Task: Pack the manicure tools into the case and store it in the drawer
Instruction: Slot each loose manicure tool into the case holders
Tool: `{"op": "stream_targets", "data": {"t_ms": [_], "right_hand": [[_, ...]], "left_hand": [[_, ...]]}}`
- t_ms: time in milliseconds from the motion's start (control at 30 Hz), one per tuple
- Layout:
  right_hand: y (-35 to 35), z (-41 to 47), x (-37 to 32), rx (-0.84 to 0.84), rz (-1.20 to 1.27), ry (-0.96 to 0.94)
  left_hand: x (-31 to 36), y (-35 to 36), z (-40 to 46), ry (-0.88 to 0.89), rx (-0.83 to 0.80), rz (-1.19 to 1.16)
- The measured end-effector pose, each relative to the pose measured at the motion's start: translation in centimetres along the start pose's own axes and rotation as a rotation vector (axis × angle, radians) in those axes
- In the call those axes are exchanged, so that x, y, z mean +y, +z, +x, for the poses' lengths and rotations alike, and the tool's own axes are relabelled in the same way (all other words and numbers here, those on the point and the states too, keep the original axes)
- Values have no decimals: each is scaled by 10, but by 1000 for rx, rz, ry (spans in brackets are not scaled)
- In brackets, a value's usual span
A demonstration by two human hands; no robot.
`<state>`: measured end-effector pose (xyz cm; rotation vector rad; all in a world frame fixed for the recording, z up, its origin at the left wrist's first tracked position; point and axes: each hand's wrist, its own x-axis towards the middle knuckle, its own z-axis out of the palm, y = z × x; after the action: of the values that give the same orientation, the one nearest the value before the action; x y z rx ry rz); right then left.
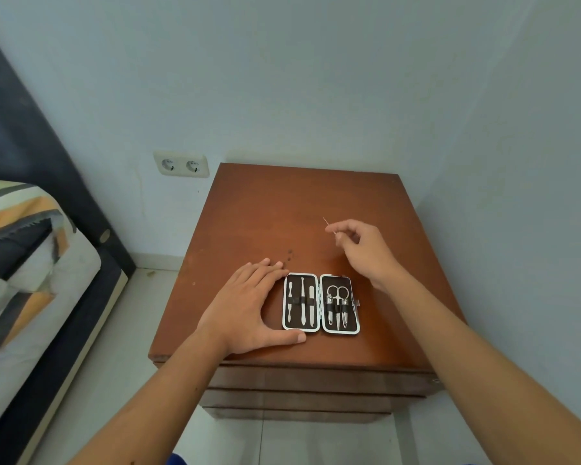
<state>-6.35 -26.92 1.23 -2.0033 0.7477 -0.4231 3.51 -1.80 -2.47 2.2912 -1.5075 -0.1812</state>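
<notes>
Open case (321, 303) on nightstand (275, 209)

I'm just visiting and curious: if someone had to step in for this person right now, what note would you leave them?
Left hand: flat on the wooden nightstand, open, its fingertips and thumb against the left edge of the manicure case.
Right hand: raised behind the case, pinching a thin metal tool between its fingertips.
Case: lying open on the nightstand top, near the front edge.
Done: three tools strapped into the left half; scissors and other tools strapped into the right half.
Left: slot the thin tool into the case, close the case, then put it in a drawer below. The drawers look shut.
</notes>
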Motion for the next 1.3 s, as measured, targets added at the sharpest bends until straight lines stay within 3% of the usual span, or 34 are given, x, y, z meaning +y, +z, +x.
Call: {"op": "stream_targets", "data": {"t_ms": [133, 467, 1033, 1300], "right_hand": [[2, -29, -4, -159, 157, 22], [16, -44, -7, -325, 79, -166], [32, -42, 8, -189, -164, -337], [30, -45, 3, -250, -360, -372]], "left_hand": [[1, 0, -1, -1, 2, -3], [1, 0, -2, 3, 17, 3], [2, -1, -1, 3, 23, -7], [1, 0, -1, 7, 27, -2]]}}
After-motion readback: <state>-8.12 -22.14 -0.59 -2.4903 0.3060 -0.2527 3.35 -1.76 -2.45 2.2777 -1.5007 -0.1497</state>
